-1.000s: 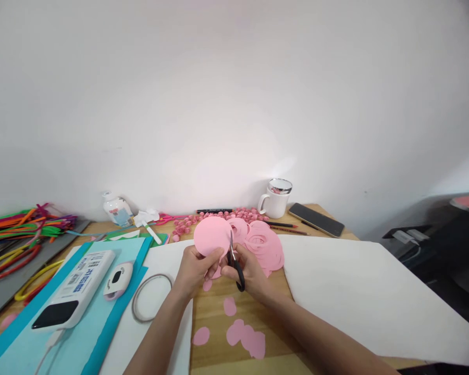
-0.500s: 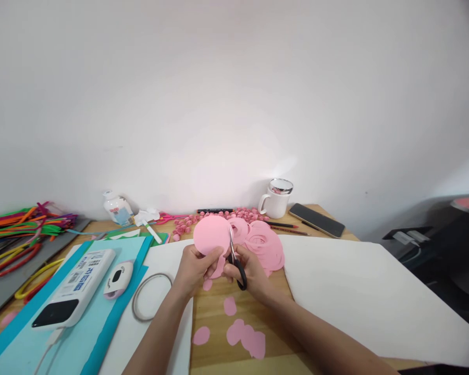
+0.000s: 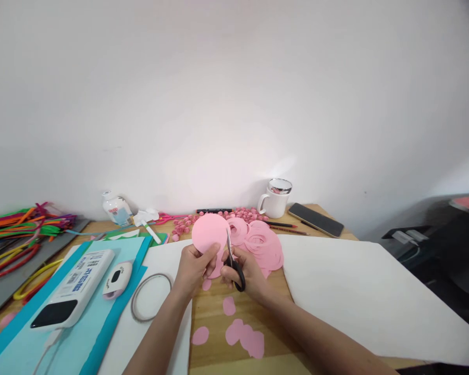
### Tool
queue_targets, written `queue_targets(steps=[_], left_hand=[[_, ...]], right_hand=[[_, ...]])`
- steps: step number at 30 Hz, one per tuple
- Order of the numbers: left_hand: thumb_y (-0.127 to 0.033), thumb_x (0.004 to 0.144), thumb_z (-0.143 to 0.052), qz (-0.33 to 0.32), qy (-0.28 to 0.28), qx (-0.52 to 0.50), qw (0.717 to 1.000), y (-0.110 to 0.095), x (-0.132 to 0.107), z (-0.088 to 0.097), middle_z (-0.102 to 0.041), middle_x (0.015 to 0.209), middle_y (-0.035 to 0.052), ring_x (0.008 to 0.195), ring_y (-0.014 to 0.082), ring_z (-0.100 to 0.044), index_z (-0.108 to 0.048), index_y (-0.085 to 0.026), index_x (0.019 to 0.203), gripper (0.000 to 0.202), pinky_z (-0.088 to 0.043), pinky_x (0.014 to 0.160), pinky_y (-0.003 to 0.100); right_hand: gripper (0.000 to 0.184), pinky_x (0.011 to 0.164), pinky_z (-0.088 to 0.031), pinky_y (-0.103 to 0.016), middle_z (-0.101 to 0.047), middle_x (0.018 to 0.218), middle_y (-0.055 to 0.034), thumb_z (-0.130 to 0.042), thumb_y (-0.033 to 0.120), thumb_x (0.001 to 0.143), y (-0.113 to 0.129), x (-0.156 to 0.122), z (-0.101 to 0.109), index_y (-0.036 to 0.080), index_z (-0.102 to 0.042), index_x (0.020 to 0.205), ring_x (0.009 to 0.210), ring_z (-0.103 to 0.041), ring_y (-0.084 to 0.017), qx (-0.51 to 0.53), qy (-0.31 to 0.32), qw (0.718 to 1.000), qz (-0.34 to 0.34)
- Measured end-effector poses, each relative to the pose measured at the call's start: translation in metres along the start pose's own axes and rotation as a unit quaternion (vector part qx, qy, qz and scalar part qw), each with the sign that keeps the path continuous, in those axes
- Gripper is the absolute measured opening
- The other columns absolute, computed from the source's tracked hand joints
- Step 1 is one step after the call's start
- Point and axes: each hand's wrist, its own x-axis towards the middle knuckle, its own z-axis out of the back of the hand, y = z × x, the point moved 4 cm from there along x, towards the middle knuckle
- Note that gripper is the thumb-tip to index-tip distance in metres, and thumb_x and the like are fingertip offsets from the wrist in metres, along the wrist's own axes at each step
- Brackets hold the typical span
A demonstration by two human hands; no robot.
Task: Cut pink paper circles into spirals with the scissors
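My left hand (image 3: 193, 268) pinches the lower edge of a pink paper disc (image 3: 210, 233) and holds it upright above the wooden table (image 3: 214, 312). My right hand (image 3: 247, 271) grips black-handled scissors (image 3: 233, 263), whose blades point up along the disc's right edge. A cut pink strip hangs below the disc between my hands. Just behind lies a pile of pink paper spirals (image 3: 262, 244). Pink paper offcuts (image 3: 244, 333) lie on the table under my forearms.
White sheets (image 3: 352, 291) flank the bare wood. At left lie a white power bank (image 3: 76, 286), a small white device (image 3: 117, 278), a wire ring (image 3: 148, 297), blue paper (image 3: 31, 344) and coloured pipe cleaners (image 3: 19, 234). Behind stand a white mug (image 3: 275, 199), phone (image 3: 316, 219), pencils and small paper roses (image 3: 187, 224).
The disc has turned and shifted slightly left in my left hand, and the scissors have moved a little further along its right edge.
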Motion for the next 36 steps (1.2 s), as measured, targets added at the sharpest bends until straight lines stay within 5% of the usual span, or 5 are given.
queue_targets(steps=[11, 36], left_hand=[[-0.041, 0.060, -0.068, 0.014, 0.005, 0.046, 0.999, -0.004, -0.003, -0.001, -0.041, 0.032, -0.0042, 0.030, 0.0032, -0.030, -0.047, -0.015, 0.036, 0.041, -0.017, 0.033, 0.018], [-0.042, 0.067, -0.069, -0.004, 0.008, -0.044, 0.999, -0.001, 0.002, 0.003, -0.042, 0.036, -0.0067, 0.030, 0.0033, -0.030, -0.045, -0.016, 0.049, 0.040, -0.017, 0.035, 0.020]], right_hand=[[0.041, 0.052, -0.034, -0.023, -0.049, 0.060, 0.0049, -0.076, 0.041, 0.062, 0.013, 0.003, 0.003, 0.021, -0.044, 0.079, 0.057, -0.043, -0.011, -0.003, -0.014, 0.999, 0.043], [0.026, 0.039, -0.033, -0.019, -0.051, 0.043, 0.0083, -0.068, 0.034, 0.066, 0.006, 0.001, 0.004, 0.019, -0.049, 0.076, 0.037, -0.045, -0.008, 0.005, -0.033, 0.999, -0.008]])
